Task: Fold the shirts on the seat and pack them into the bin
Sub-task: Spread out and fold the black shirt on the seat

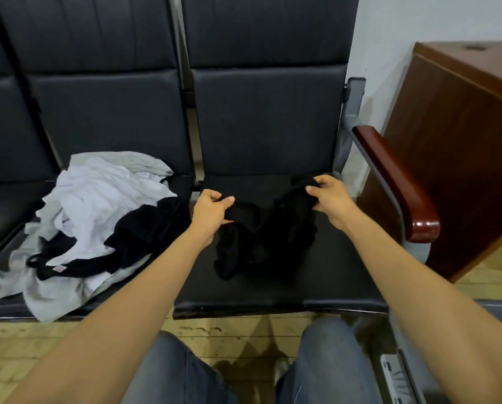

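The left hand [211,212] and right hand [330,196] each keep a grip pinched on a bunched edge of the crumpled black cotton shirt [261,237], which sags between them, its lower folds resting on the black padded seat [331,272]. To do this well, I'd say: find the shoulder seams first, draw the hands apart until the cloth goes taut, then lay it flat on that seat, well clear of the heap of white, grey and black shirts [98,205] lying just to the left.

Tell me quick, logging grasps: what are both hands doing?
Left hand: grips the black shirt.
Right hand: grips the same shirt's other end.
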Demonstrator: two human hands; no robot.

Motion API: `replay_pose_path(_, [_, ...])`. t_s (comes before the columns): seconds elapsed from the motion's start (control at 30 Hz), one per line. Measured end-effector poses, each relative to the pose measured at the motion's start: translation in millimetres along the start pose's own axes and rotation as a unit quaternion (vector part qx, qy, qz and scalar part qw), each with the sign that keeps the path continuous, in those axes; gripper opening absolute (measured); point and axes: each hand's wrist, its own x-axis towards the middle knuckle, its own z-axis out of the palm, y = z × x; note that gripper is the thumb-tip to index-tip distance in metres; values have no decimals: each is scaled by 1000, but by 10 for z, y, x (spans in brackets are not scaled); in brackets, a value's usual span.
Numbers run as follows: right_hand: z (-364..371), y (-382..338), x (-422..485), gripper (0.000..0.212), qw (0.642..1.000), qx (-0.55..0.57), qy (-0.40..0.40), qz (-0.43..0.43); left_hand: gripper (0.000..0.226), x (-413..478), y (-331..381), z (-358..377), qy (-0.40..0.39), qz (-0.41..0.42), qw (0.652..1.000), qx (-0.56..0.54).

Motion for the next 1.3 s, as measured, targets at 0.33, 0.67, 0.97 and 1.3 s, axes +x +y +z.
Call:
replay_pose_path(0.33, [-201, -921, -237, 21, 998, -54, 12, -32, 13, -102, 755, -345, -3, 10, 996, -94])
replay_pose_path(0.67, [-180, -1249, 198, 20, 990, 117, 0, -85, 28, 306, 1218, -288, -13, 90, 954, -285])
replay_pose_path(0.97, [-154, -208, 408, 45, 978, -178, 58, 92, 23, 281, -95, 15, 37, -188, 973, -133])
replay_pose_path(1.3, [478, 641, 249, 50, 935, -314, -125, 106, 28, 174, -554, 155, -301, -141, 923, 194])
